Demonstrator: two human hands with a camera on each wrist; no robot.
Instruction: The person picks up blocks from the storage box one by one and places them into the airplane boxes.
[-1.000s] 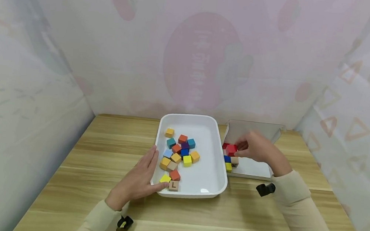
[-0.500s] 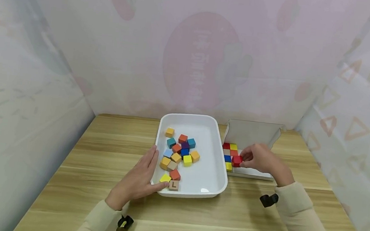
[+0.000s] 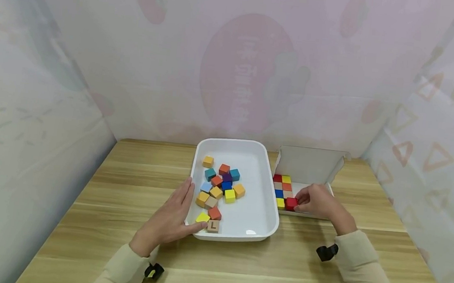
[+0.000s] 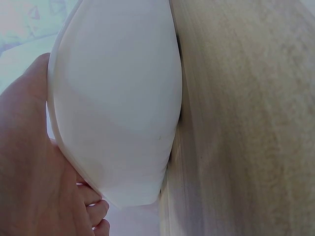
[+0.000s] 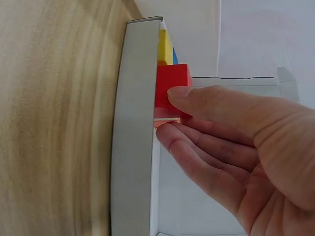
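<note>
A white tray [image 3: 269, 218] in the middle of the wooden table holds several loose coloured cubes [image 3: 222, 189]. My left hand [image 3: 172, 218] lies flat with straight fingers against the tray's front-left rim; in the left wrist view the tray wall [image 4: 118, 98] sits beside that hand [image 4: 29, 167]. To the right stands a shallow white cardboard box [image 3: 311, 165] with coloured cubes in rows at its left side. My right hand [image 3: 314, 202] pinches a red cube [image 3: 291, 203] in the box's near row, beside a yellow cube [image 3: 280, 203]. The right wrist view shows thumb and fingers on the red cube [image 5: 170, 86] against the box wall [image 5: 133, 128].
The box's open lid [image 3: 309, 161] stands up at the back. Patterned curtains enclose the table on the left, back and right. Bare wood [image 3: 134, 169] lies left of the tray and along the front edge. A wooden cube marked L [image 3: 213, 226] sits at the tray's front.
My right hand carried the red cube from the box's far rows toward me and set it down in the near row beside the yellow cube. The left hand has stayed on the tray.
</note>
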